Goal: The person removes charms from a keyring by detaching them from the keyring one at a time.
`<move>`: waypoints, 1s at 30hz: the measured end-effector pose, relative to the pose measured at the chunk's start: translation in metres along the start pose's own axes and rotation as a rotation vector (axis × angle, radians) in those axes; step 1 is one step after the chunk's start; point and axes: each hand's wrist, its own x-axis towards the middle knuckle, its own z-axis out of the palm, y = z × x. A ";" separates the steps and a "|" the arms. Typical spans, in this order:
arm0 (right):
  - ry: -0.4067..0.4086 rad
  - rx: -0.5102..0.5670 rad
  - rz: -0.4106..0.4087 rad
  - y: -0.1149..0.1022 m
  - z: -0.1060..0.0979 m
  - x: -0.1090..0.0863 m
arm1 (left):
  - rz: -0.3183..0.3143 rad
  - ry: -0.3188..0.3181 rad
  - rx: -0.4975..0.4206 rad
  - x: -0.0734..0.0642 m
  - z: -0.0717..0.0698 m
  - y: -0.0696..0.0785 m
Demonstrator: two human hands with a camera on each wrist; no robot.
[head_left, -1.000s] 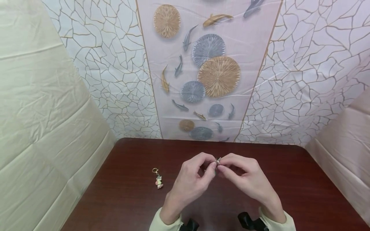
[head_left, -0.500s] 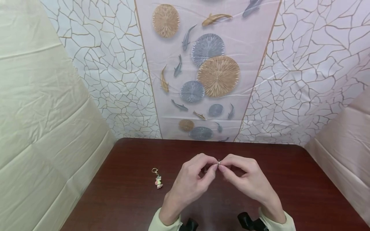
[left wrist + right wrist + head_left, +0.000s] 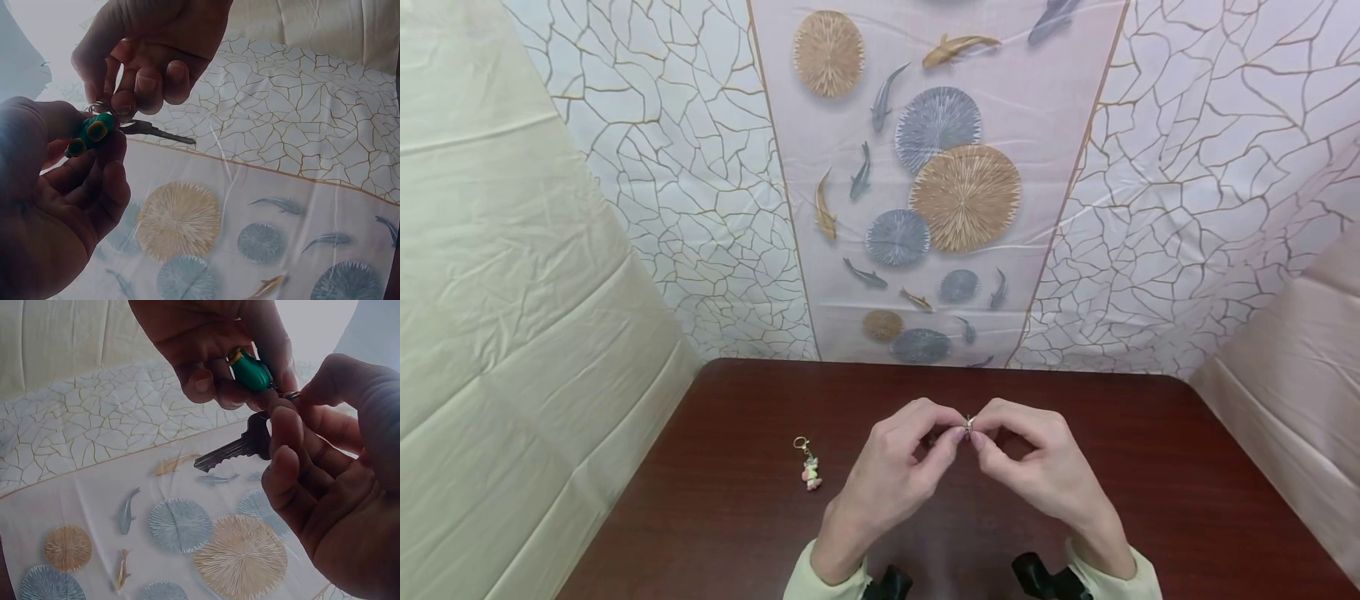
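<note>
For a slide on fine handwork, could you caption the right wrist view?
Left hand holding a green charm, right hand pinching a ring, a key jutting out below.

Fingers of the right grip [image 3: 344,509] partly hide the key [image 3: 237,450] and ring [image 3: 292,395] — in head view, the worktop [image 3: 722,533] is cut off below, figurine [image 3: 811,472] details too small.

Beneath your fingers [image 3: 936,410] spreads a dark reddish-brown table [image 3: 737,533], beyond them hangs a white, gold-veined cloth [image 3: 688,192] with a pinkish panel [image 3: 1045,125] of fish [image 3: 958,50] and discs [image 3: 966,198], while a creased cream drape [image 3: 512,292] hangs to their left and a beige drape [image 3: 1300,367] to their right.
</note>
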 end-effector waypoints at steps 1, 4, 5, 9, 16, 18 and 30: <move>0.002 -0.005 0.000 0.000 0.001 0.000 | -0.002 0.004 -0.002 0.000 0.000 0.000; -0.004 -0.025 -0.001 0.000 0.003 0.000 | -0.017 0.014 -0.010 -0.001 -0.002 0.000; -0.008 -0.037 -0.001 0.000 0.004 -0.001 | -0.027 0.015 -0.015 -0.001 -0.002 0.000; -0.020 -0.075 -0.005 0.001 0.006 -0.001 | -0.067 0.003 -0.031 -0.002 -0.003 0.000; -0.028 -0.165 -0.061 0.001 0.009 0.000 | -0.153 -0.026 -0.053 -0.002 -0.006 0.001; -0.027 -0.194 -0.078 0.000 0.010 0.001 | -0.171 -0.033 -0.049 -0.002 -0.006 0.001; -0.017 -0.359 -0.060 -0.001 0.014 0.001 | -0.134 -0.022 0.040 -0.002 -0.012 0.001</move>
